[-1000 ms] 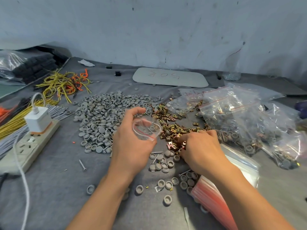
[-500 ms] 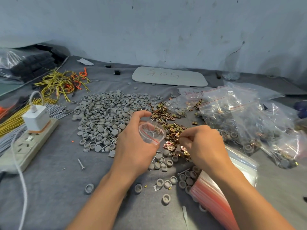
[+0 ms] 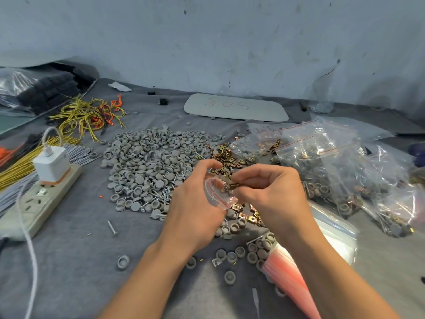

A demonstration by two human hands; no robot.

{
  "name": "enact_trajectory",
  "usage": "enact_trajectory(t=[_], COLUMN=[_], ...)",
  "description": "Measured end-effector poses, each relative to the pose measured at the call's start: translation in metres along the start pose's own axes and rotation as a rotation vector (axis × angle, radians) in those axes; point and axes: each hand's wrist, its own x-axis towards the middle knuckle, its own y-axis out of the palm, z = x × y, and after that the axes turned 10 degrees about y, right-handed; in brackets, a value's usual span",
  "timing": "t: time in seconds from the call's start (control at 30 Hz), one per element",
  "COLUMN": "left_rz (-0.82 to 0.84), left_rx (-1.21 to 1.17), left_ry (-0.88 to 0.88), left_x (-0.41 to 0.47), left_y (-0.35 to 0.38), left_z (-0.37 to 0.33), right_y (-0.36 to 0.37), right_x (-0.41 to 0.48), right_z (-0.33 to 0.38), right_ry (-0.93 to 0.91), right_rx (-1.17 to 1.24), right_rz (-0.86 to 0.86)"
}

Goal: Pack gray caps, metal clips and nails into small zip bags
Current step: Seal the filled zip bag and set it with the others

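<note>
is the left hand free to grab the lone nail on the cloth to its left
Probably not yet: the left hand grips the small zip bag, though the lone nail lies uncovered with nothing between.

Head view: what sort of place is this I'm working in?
Probably a small workshop or informal packing bench: a cloth-covered table against a scuffed wall, a loose heap of gray caps, and filled zip bags piled at the right.
</note>
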Motion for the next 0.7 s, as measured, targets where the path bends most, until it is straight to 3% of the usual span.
enact_trajectory(t=[0.3, 0.57, 0.7], left_rz=[0.020, 0.007, -0.059], left_rx=[-0.015, -0.048, -0.170], left_ry=[-0.010, 0.002, -0.052], left_x=[-0.001, 0.000, 0.002], left_y=[-0.002, -0.003, -0.008], left_z=[-0.001, -0.003, 0.002], right_y=[0.003, 0.016, 0.006], right_x=[-0.004, -0.004, 0.005], right_z=[0.002, 0.003, 0.000], right_ry=[-0.018, -0.188, -0.155], right_rx=[-0.094, -0.248, -0.243], right_rz=[-0.005, -0.025, -0.234])
